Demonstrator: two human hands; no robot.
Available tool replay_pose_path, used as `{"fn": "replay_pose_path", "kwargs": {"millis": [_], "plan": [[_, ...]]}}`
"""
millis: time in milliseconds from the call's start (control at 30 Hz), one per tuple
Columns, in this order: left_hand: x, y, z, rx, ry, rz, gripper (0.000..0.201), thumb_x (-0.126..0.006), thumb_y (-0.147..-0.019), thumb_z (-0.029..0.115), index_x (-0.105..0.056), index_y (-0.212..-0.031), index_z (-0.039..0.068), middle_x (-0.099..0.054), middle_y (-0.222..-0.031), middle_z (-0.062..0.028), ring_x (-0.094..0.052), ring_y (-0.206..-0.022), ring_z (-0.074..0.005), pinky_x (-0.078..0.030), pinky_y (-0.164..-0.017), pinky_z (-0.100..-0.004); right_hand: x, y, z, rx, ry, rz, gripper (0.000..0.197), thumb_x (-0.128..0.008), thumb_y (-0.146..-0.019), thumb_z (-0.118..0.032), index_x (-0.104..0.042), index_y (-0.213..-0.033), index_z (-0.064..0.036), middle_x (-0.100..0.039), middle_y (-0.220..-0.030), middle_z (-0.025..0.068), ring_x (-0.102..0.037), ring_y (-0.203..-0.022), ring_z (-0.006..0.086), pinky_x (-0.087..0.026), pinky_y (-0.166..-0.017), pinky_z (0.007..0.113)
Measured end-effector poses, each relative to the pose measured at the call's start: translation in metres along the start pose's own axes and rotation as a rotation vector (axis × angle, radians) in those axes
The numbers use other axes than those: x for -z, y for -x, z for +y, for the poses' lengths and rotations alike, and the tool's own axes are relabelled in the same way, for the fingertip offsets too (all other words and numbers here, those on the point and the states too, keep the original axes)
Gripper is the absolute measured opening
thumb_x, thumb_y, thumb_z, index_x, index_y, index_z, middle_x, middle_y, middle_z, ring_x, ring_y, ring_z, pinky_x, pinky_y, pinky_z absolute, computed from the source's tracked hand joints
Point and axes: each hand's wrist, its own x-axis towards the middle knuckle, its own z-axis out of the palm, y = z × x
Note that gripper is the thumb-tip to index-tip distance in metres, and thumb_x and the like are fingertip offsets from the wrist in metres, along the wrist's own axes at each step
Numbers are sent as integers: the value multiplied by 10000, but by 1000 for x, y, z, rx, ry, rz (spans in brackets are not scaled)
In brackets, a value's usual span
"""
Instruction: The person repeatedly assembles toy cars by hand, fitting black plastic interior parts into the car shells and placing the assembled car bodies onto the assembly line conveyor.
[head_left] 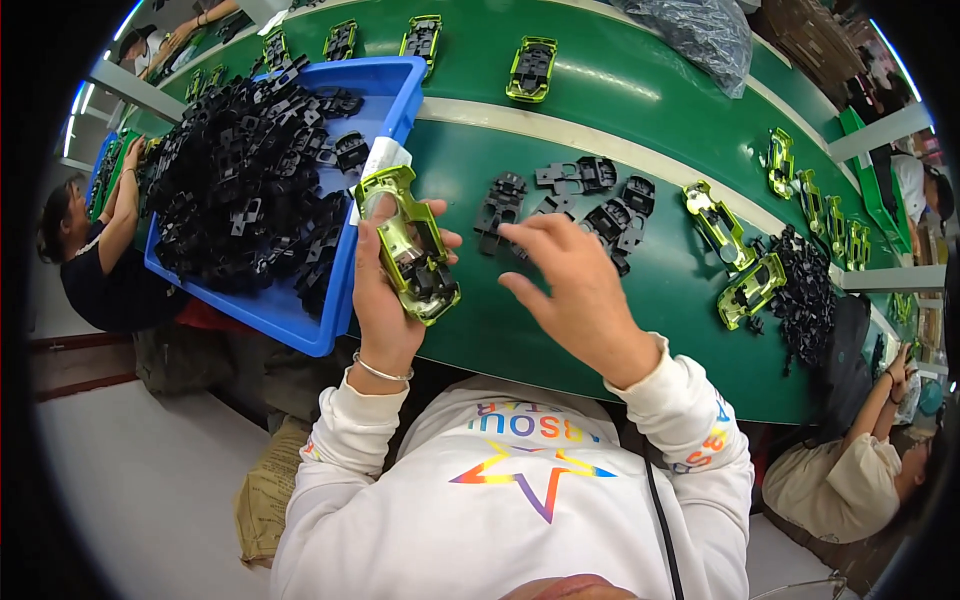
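Observation:
My left hand (pixel 382 300) is wrapped round a shiny yellow-green toy car body shell (pixel 402 225), its hollow inside facing up. A black plastic piece (pixel 432 288) sits inside the shell's near end. My right hand (pixel 575 285) hovers over the table to the right, thumb and fingers apart, with nothing seen between them. Its index fingertip is close to a black plastic car part (pixel 500 208); whether they touch I cannot tell. More loose black car parts (pixel 620 215) lie just beyond that hand, some partly hidden behind it.
A blue bin (pixel 400 95) heaped with black parts stands at the left. On the right lie two green shells (pixel 718 225) beside a pile of small black pieces (pixel 800 300). Filled shells (pixel 532 70) sit along the green belt (pixel 610 75) at the back. Other people work at both sides.

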Motion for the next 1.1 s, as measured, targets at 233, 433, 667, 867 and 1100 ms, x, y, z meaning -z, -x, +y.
{"fn": "replay_pose_path", "kwargs": {"millis": [233,433,667,867,1100], "plan": [[19,2,-1,120,56,22,613,-295,-1084,496,-389,-1490,47,-634,-1242,-203,-691,-920,-241,-584,-779,-340,-11,-72,36,405,323,-30,372,-612,-800,-11,-673,-1160,-82,-618,-1302,95,-578,-1151,318,-461,-968,423],[24,1,-2,185,136,4,624,-284,-1080,518,-427,-1458,42,-639,-1231,-193,-691,-908,-230,-577,-778,-331,-19,-71,15,204,278,-45,227,-658,-844,-72,-699,-1067,-69,-612,-1041,109,-617,-956,293,-537,-780,427],[25,0,6,151,135,6,643,-297,-1074,532,-410,-1472,40,-634,-1232,-190,-688,-914,-219,-568,-784,-330,-39,-66,17,276,159,-140,193,-678,-832,-43,-679,-1024,-59,-610,-1083,99,-609,-966,293,-520,-854,428],[23,6,9,107,168,91,659,-297,-1069,543,-431,-1434,11,-651,-1180,-202,-694,-846,-230,-594,-723,-331,-47,-60,8,265,205,59,231,-743,-815,-151,-650,-1009,-69,-609,-1066,90,-588,-981,284,-457,-882,410],[26,6,9,85,147,66,633,-307,-1074,525,-430,-1459,39,-647,-1222,-190,-698,-896,-231,-576,-769,-326,-68,-62,9,199,435,93,371,-800,-767,-216,-622,-1061,-77,-591,-1010,91,-572,-972,275,-427,-895,391]]}}
